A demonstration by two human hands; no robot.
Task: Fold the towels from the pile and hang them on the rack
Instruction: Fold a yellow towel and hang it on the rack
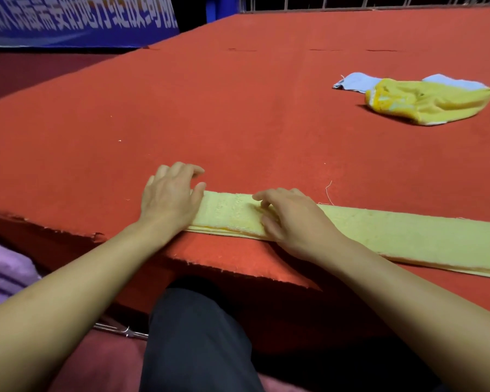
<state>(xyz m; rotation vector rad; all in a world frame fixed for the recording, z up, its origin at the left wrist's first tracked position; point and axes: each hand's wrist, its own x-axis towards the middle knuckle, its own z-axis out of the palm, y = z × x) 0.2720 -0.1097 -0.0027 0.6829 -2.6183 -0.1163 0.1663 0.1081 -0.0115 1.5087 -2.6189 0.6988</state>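
Towels are seen in two places on the red-covered tabletop [238, 108]. White Chinese characters are printed on a blue banner [68, 21] at the far left edge, but they are cut off by the frame and cannot be read with confidence. No brand or label can be made out on any cloth.

A pale yellow towel [393, 236], folded into a long narrow strip, is laid along the near edge of the tabletop and runs out of the frame to the right. Its left end is covered by the left hand [170, 198], which is laid palm down with loosely bent fingers [194, 172] reaching past the end onto the red cloth; nothing is gripped. The right hand [292, 219] is rested on top of the strip just beside the left one, and its fingers [263, 197] are slightly curled, with the tips pressed onto the terry surface rather than closed round it.

Well apart, at the far right, a small pile is formed by a crumpled bright yellow towel [433, 104] lying over a light blue towel [357, 82].

A purple cloth [3, 275] is seen low on the left, below the frayed edge of the table covering, with a piece of metal bar [119, 331] near it. A dark trouser leg [195, 343] is seen beneath the arms. A metal railing [351, 2] is seen beyond the far edge.
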